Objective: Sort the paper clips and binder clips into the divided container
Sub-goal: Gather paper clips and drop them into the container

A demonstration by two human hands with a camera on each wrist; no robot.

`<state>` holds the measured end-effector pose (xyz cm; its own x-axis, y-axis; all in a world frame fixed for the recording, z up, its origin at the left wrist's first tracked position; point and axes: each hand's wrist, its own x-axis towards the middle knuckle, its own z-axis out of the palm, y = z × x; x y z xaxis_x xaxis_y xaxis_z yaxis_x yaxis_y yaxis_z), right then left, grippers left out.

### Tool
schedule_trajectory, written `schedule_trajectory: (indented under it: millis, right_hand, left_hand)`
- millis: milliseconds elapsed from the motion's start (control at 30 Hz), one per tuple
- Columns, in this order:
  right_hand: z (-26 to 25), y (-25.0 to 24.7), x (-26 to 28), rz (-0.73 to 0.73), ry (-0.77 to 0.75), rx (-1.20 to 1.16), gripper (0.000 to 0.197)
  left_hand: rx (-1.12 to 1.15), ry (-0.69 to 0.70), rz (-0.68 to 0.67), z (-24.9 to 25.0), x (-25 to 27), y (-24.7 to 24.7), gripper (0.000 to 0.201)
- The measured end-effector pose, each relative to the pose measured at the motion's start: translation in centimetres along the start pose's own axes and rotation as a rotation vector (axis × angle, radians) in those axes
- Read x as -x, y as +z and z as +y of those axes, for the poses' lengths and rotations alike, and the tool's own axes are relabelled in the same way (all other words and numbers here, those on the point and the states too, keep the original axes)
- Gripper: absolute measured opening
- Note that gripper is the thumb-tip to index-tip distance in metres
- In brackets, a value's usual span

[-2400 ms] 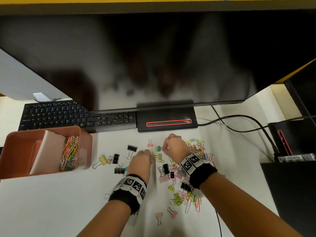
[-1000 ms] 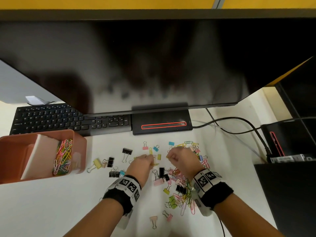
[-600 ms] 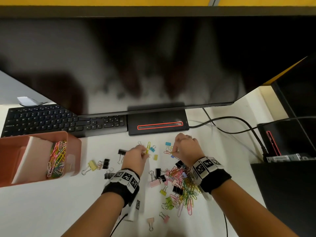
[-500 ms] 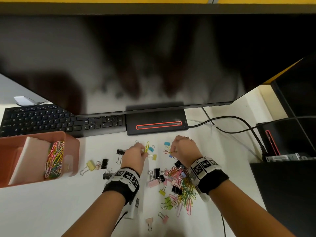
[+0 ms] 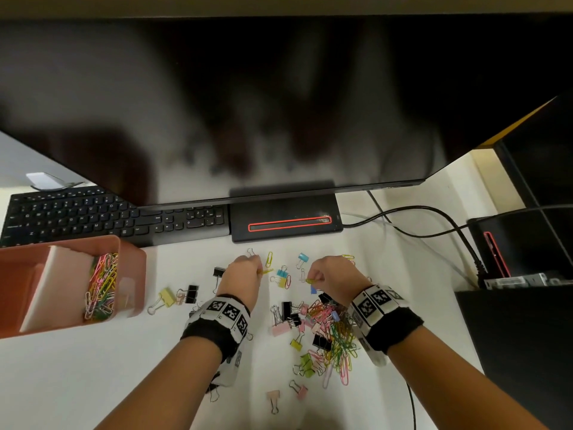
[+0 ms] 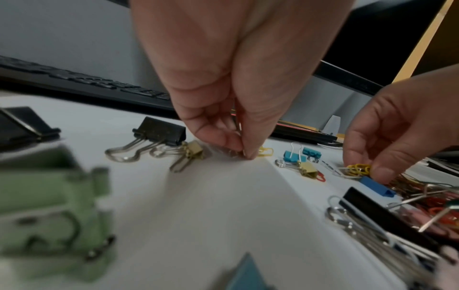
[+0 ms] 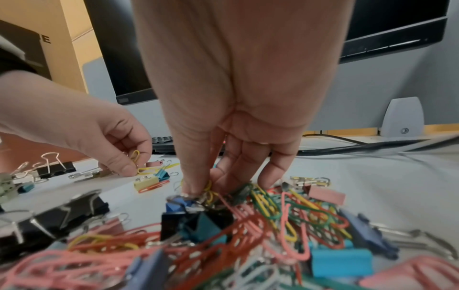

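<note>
Two hands (image 5: 288,276) pinching yellow paper clips (image 5: 310,281).

White desk (image 5: 93,367) carries scattered clips (image 5: 328,333), pink container (image 5: 130,274), keyboard (image 5: 93,215).

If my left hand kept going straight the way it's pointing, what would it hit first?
Probably the yellow paper clip lying just beyond the left hand; past it stands the monitor base. Depth is hard to judge.

An office desk is shown: a wide dark monitor (image 5: 279,97) fills the upper frame, a black keyboard (image 5: 102,217) lies at left beneath it, and cables (image 5: 434,212) run across the white worktop (image 5: 77,373) at right.
</note>
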<state>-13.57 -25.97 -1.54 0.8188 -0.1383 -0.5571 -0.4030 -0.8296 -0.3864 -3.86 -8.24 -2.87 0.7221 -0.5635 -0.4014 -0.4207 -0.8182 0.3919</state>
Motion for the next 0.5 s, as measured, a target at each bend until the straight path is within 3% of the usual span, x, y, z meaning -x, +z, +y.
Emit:
schedule_trajectory:
  millis: [133,233,367,500]
  right_hand:
    - [0.1,0.1,0.5,0.035,0.002,0.023,0.019]
    - [0.1,-0.3,1.0,0.082,-0.015,-0.065,0.019]
    - [0.0,-0.9,1.7,0.146,-0.041,-0.181,0.015]
    - [-0.2,-1.4,2.1,0.147,-0.057,-0.184,0.015]
  left_hand:
    - [0.256,0.006,0.055,0.0,1.2,-0.4,0.010]
    - [0.360,-0.006,0.142,0.7,0.7,-0.5,0.021]
    - [0.248,-0.069,0.099,1.0,-1.0,0.3,0.028]
    - [0.106,-0.035,0.080,1.3,-1.6,0.6,0.017]
